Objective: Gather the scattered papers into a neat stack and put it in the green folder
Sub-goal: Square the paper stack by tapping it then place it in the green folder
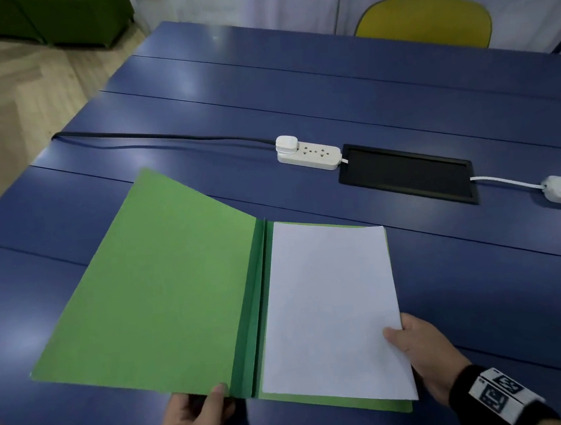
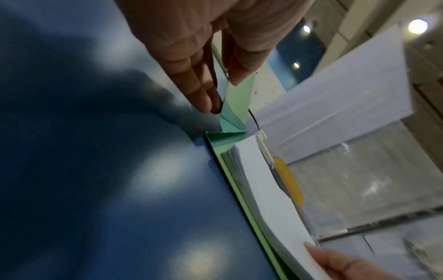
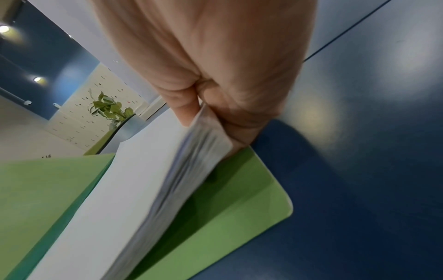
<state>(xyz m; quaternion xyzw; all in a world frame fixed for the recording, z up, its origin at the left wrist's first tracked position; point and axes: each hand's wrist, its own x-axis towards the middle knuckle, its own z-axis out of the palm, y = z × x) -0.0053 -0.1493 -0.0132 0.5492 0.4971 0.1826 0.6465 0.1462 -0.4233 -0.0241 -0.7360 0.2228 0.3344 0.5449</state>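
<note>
The gathering looked finished — no loose sheets lay anywhere on the blue bench [image 1: 396,74], and the papers formed one squared stack [image 1: 329,307] on the right-hand leaf of the green folder [image 1: 149,286], which lay open flat near the bench's front edge. The stack sat just beside the folder's spine, with a thin green margin showing along its near and far edges.

The right hand [image 1: 423,356] held the stack's near right corner, thumb on top and fingers [image 3: 242,132] curled underneath; the right wrist view showed that corner lifted a little off the folder, so the stack was probably not yet fully let down. The left hand [image 1: 193,423] pinched the near edge of the open cover close to the spine, thumb above, fingers [image 2: 203,89] straight beneath it.

What seemed left was small — letting the corner settle, releasing it, and swinging the cover over to shut the folder, if closing counts as part of the task. Beyond the folder lay a white power strip [image 1: 307,153] with its black cord, well apart from the work.
</note>
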